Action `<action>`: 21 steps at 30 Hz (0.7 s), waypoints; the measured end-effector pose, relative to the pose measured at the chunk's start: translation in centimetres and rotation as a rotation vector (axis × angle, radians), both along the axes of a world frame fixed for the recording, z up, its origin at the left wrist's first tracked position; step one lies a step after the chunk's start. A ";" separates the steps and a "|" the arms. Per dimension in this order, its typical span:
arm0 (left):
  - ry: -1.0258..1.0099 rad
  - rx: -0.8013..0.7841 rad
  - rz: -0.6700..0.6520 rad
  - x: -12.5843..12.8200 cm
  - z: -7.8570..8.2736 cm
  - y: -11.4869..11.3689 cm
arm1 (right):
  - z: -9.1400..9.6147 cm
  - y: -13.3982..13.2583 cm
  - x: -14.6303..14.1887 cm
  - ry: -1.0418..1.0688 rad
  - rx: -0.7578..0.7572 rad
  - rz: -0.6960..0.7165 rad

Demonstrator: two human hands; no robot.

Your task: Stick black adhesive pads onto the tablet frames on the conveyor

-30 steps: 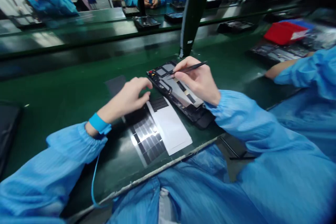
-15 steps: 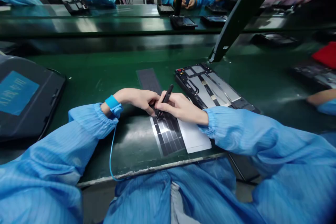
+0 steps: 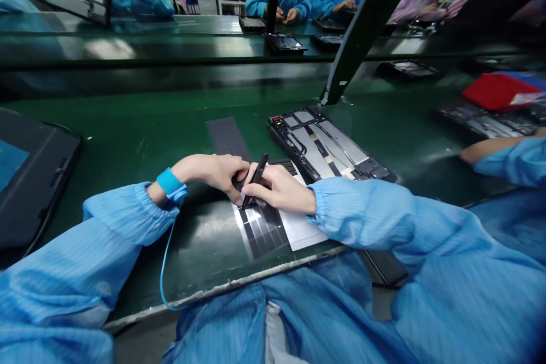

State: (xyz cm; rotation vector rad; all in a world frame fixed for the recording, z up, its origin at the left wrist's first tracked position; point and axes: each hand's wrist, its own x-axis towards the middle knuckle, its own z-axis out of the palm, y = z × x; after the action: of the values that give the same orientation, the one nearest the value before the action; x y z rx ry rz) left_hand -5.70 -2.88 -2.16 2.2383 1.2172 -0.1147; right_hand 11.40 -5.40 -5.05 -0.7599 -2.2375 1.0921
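A worker in a blue antistatic smock leans over a green assembly bench, the right hand (image 3: 279, 189) pinching black tweezers (image 3: 256, 180) nearly upright, their tips down on a sheet of dark adhesive pads (image 3: 261, 228) at the centre of the frame. The left hand (image 3: 209, 175), fingers curled and half closed, bears down at the sheet's upper edge just beside the tweezers; whether it grips anything cannot be told. A white paper liner (image 3: 302, 231) adjoins the pads, and a blue wrist strap (image 3: 170, 182) circles the left wrist.

A slip of the tweezer tips could nick a pad or lift its neighbour, since the pads lie close together and both hands crowd them. The right sleeve (image 3: 354, 210), close to an opened device chassis (image 3: 319, 145), could nudge it out of place.

A dark strip (image 3: 228, 137) lies on the bench above the hands. A black case (image 3: 34, 176) sits at lower left, a red bin (image 3: 499, 91) at upper right. A co-worker's forearm (image 3: 495, 151) reaches in at right, and a black post (image 3: 362, 28) rises beyond the chassis.
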 end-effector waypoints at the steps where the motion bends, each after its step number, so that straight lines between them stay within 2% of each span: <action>1: 0.051 -0.026 -0.031 0.0 0.1 0.1 | -0.1 0.0 0.0 -0.002 -0.004 -0.005; 3: 0.123 -0.057 -0.074 0.1 0.1 0.2 | -0.2 -0.1 -0.2 0.001 -0.012 -0.014; 7: 0.127 -0.072 -0.096 0.1 0.0 0.2 | 0.0 -0.4 -0.5 0.027 -0.043 -0.023; 11: 0.145 -0.052 -0.094 -0.8 -0.2 0.2 | 3.0 0.9 1.1 0.238 -0.151 -0.093; 13: 0.146 -0.022 -0.096 -1.2 0.1 0.3 | 4.8 2.7 3.2 0.297 -0.074 -0.201; 15: 0.080 0.004 -0.068 -0.8 0.5 0.3 | 5.8 4.8 5.6 0.281 0.041 -0.354; 17: -0.063 0.134 0.070 0.7 0.8 0.2 | 5.7 6.8 7.5 0.183 0.035 -0.423; 19: -0.259 0.356 0.222 2.9 0.4 -0.2 | 4.8 8.2 8.3 0.065 -0.118 -0.394; 21: -0.435 0.541 0.249 5.0 -0.9 -0.5 | 3.6 9.0 8.0 0.009 -0.311 -0.310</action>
State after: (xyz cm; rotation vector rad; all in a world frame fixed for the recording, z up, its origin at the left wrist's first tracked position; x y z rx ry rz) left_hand -0.69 -3.41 -3.07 2.3351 1.3696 0.8455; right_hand 19.44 3.59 -1.41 -1.1810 -1.8800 1.2934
